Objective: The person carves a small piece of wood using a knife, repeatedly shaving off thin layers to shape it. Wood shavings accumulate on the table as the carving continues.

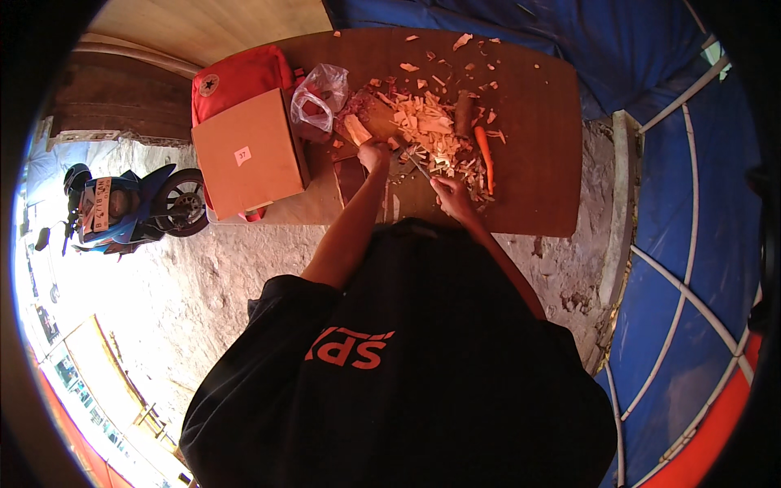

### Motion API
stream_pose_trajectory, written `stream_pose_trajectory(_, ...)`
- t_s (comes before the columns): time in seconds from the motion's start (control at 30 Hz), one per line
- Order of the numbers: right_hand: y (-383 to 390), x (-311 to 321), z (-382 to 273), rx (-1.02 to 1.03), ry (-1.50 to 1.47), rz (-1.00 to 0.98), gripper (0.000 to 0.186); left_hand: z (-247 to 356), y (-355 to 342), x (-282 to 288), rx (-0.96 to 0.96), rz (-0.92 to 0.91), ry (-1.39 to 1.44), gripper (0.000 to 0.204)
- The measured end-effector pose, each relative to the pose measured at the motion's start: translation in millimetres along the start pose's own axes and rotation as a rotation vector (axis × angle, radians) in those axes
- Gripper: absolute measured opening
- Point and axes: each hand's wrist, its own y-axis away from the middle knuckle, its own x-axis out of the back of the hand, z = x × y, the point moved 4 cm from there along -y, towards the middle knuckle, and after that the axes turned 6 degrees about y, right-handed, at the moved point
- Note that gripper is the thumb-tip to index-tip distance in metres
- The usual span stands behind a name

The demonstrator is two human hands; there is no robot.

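My left hand (374, 154) grips a pale piece of wood (356, 128) that sticks up and away from it on the brown table (537, 163). My right hand (451, 195) holds a thin metal blade (418, 165), its tip pointing toward the wood and my left hand. A heap of light wood shavings (431, 126) lies just beyond both hands. An orange-handled tool (485, 156) lies to the right of the shavings, next to a dark cylindrical piece (464, 112).
A cardboard box (248, 154) rests on a red bag (236, 77) at the table's left end, beside a clear plastic bag (319, 102). A blue motorbike (130, 207) stands on the ground at the left. Blue tarpaulin on white frames (683, 244) lines the right.
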Motion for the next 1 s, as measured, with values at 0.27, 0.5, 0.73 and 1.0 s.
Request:
stream_pose_trajectory(0.27,3,2,-6,0.022,0.086,0.023,0.04,-7,-3,1,0.02,0.003,0.053,0.014)
stream_pose_trajectory(0.5,-1,-5,-9,0.215,0.245,0.146,0.037,2,7,2,0.073,0.104,0.07,0.015)
stream_pose_trajectory(0.73,-21,-15,-24,0.163,0.281,0.14,0.038,16,16,6,-0.121,0.048,-0.079,0.017)
stream_pose_trajectory(1.0,5,-10,-9,0.098,0.286,0.162,0.037,24,18,9,0.25,0.016,0.324,0.014)
